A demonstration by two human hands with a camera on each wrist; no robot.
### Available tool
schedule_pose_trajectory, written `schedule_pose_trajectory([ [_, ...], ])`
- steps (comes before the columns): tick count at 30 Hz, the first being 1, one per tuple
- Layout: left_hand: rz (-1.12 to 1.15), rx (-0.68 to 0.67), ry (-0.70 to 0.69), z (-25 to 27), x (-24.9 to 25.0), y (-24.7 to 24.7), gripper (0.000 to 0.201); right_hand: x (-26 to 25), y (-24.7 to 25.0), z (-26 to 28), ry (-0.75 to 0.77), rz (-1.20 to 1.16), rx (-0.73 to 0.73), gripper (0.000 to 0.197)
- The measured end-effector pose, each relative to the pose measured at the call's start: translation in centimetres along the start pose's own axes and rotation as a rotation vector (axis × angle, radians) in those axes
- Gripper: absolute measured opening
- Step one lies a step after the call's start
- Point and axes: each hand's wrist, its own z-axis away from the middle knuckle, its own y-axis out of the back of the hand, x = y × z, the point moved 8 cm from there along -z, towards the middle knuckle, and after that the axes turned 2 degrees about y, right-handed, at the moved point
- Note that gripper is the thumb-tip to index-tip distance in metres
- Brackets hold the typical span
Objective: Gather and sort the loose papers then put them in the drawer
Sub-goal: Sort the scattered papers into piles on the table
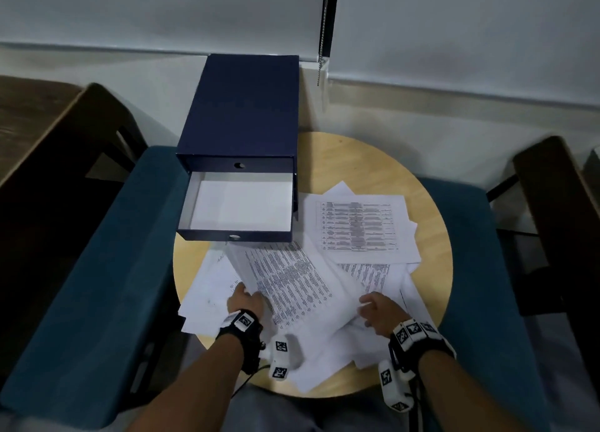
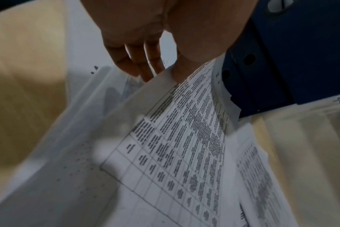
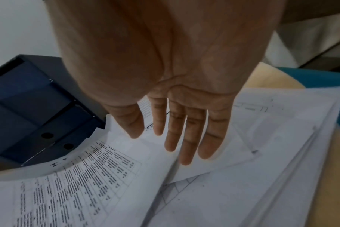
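Loose printed papers lie scattered over the round wooden table (image 1: pixel 373 159). My left hand (image 1: pixel 243 297) pinches the left edge of a text-covered sheet (image 1: pixel 292 285), which is lifted and bowed; in the left wrist view the fingers (image 2: pixel 144 67) go behind that sheet (image 2: pixel 184 138). My right hand (image 1: pixel 370 305) is at the sheet's right edge, and its straight fingers (image 3: pixel 186 145) lie spread on the papers (image 3: pixel 233 192). Another sheet with a printed table (image 1: pixel 360 227) lies further right. The navy drawer box (image 1: pixel 243 107) stands at the table's back left, with its lower drawer (image 1: pixel 207 235) pulled out and white inside.
Teal seats flank the table on the left (image 1: pixel 107 269) and right (image 1: pixel 470 269). Dark wooden furniture (image 1: pixel 48 172) stands beyond the left seat, and more (image 1: pixel 558 220) beyond the right. A blind chain (image 1: pixel 321 42) hangs at the wall behind the box.
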Motion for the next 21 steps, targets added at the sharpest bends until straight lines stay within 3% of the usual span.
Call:
schedule_pose_trajectory([
  [5,-0.002,0.133,-0.069,0.0,0.1,2.7,0.034,0.2,1.2,1.7,0.058,0.037,0.026,0.019],
  [8,0.01,0.152,-0.067,-0.9,-1.0,4.2,0.004,-0.1,1.9,2.1,0.079,0.077,0.082,0.02],
  [9,0.021,0.151,-0.082,-0.9,-1.0,4.7,0.01,-0.5,1.9,2.1,0.097,0.083,0.103,0.021],
  [13,0.06,-0.017,-0.141,0.1,-0.5,4.6,0.017,-3.4,0.0,2.4,0.145,-0.047,0.053,0.033],
  [16,0.041,-0.121,-0.195,-0.2,-0.3,2.8,0.023,-4.6,-2.6,3.0,0.077,-0.348,-0.079,0.036],
  [18,0.025,-0.163,-0.211,-0.2,0.0,1.5,0.021,-5.0,-3.1,3.6,0.063,-0.461,-0.078,0.037],
  [21,0.016,-0.196,-0.266,0.1,0.8,0.2,0.024,-5.5,-2.4,4.1,0.135,-0.389,-0.014,0.035],
])
